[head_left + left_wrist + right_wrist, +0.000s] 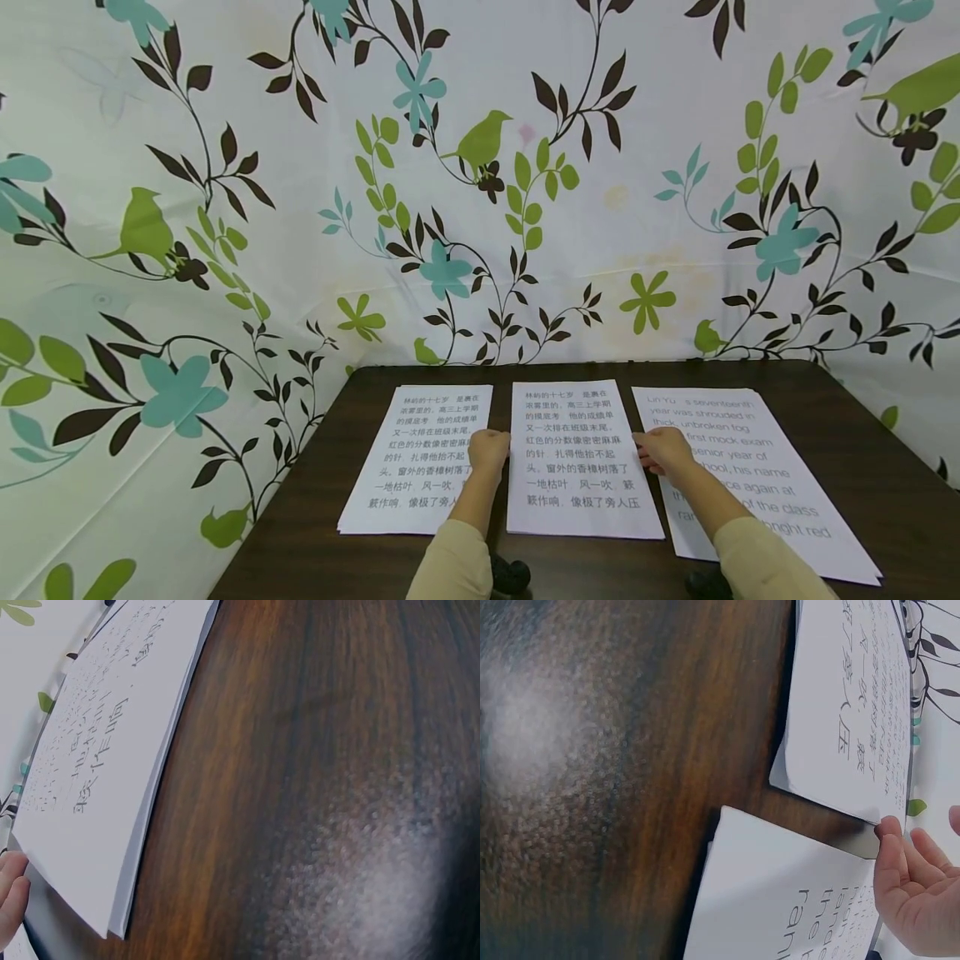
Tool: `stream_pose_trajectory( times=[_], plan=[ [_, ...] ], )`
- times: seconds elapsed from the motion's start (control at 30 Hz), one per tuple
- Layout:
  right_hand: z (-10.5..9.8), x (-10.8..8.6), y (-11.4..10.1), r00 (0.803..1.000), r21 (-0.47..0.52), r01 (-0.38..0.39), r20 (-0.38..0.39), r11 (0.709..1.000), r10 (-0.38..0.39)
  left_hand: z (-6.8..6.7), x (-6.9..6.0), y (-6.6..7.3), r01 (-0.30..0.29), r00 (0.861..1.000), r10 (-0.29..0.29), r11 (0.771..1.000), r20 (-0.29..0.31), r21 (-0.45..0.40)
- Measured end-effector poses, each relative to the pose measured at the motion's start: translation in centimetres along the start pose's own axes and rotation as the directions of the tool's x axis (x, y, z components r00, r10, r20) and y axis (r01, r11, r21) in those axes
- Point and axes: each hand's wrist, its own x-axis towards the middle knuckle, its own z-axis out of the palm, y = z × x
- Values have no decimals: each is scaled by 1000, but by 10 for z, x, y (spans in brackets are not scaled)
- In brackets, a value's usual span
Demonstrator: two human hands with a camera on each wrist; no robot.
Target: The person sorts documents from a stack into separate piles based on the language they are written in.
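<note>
The middle stack of white paper (567, 521), printed with Chinese text, lies flat on the dark brown table between both hands. At its left edge is my left hand (489, 450), overlapping the right side of the left paper stack (375, 518); in the left wrist view, its fingers (12, 889) show beside the stack's edge. My right hand (666, 450) reaches across the right paper stack (825, 558), printed in English. Its fingertips (889, 825) touch the middle stack's right edge in the right wrist view, the thumb held apart. The lower sheets stick out slightly from under the top ones.
A dark brown wooden table (300, 500) carries the three paper stacks in a row. Behind it hangs a white cloth (480, 250) patterned with leaves, birds and flowers. Black rounded objects (510, 575) show below the wrists.
</note>
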Motion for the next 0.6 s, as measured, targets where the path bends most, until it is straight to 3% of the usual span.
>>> stream_pose_trajectory(
  times=[0.27, 0.47, 0.6],
  plan=[
    [2, 3, -4, 998, 32, -39, -56, 999, 41, 1, -2, 2, 3, 1000, -5, 997, -29, -79],
    [6, 4, -3, 997, 196, -14, -66, 981, 28, 5, -3, 3, 25, 1000, -25, 987, -3, -160],
    [9, 0, 1, 999, 293, -15, -43, 956, 29, 6, -7, 2, 34, 999, -30, 994, 35, -104]
  ],
)
